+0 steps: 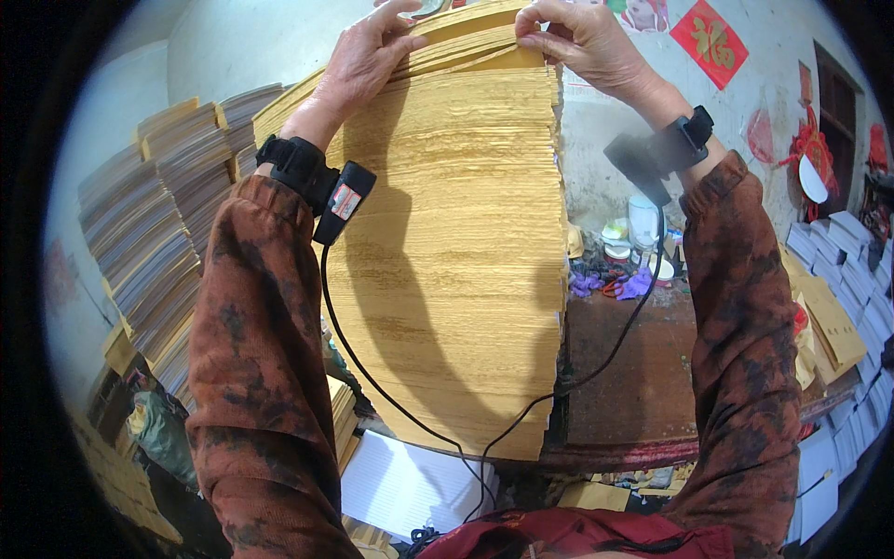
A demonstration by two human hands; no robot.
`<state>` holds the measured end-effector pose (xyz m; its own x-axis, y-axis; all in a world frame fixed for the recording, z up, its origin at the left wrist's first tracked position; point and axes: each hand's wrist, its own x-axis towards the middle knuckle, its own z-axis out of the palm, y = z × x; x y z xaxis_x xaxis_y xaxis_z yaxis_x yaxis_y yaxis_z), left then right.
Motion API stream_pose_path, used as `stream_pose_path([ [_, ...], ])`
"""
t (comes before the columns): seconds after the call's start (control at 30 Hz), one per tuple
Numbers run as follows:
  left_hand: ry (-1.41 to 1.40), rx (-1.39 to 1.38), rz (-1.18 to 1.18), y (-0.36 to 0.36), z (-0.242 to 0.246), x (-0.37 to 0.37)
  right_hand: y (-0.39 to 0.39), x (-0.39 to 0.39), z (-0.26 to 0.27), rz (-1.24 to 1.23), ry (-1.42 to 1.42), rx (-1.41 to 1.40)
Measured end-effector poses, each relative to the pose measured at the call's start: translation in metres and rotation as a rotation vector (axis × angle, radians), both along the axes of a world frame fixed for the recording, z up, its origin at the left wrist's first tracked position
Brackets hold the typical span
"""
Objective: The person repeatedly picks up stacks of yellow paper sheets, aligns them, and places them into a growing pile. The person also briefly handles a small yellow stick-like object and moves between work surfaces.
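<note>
A tall stack of yellow-brown kraft paper sheets or envelopes (454,244) stands right in front of me on the table. My left hand (370,59) is at the stack's upper left, its thumb against the edge of the top layers and its fingers over them. At the upper right, my right hand (587,49) pinches the edge of some top layers between thumb and fingers. Those layers are lifted a little, with gaps between them. Each wrist wears a black strap with a small device, and black cables hang from both across the stack's front.
The dark red wooden table (628,370) lies right of the stack, with jars (642,223), purple cloth (632,285) and orange-handled scissors (613,288) at its back. More tall paper stacks (174,209) stand at left. White paper piles (852,279) are at right; white sheets (412,482) lie below.
</note>
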<state>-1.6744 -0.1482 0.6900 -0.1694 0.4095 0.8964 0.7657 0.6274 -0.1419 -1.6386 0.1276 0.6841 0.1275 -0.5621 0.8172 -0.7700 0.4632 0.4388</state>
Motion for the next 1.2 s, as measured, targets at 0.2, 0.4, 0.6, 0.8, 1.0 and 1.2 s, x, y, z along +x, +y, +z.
stream_pose_path([
  [0.2,-0.071,-0.028,-0.058,0.003,-0.006,0.016,-0.005,-0.002,0.001,0.015,0.073,-0.095],
  [0.4,0.019,-0.112,0.099,0.012,-0.009,0.019,-0.01,-0.006,0.008,0.03,0.009,-0.169],
  [0.6,0.061,-0.219,0.199,-0.005,-0.004,0.018,-0.008,-0.008,0.006,0.002,0.009,-0.189],
  [0.8,0.012,-0.179,0.29,-0.018,0.008,0.009,-0.004,0.009,0.002,0.036,0.025,-0.267],
  [1.0,-0.023,-0.099,0.183,-0.023,0.009,0.003,0.007,0.023,-0.017,0.052,-0.387,-0.107],
  [1.2,-0.068,-0.113,0.158,-0.023,0.005,0.002,0.009,0.0,-0.019,-0.085,-0.446,0.083],
])
